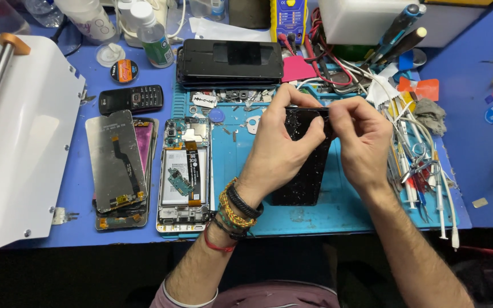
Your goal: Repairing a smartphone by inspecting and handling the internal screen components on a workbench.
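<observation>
Both my left hand (278,148) and right hand (360,140) pinched shut on top edge of the black screen panel (306,171), its long axis running from my fingers down toward me, left palm overlapping it more.

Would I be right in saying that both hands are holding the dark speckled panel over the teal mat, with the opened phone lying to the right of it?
Not quite: in the head view the opened phone lies left of the dark speckled panel, not right. Both the left hand and right hand do hold it over the teal mat.
</observation>
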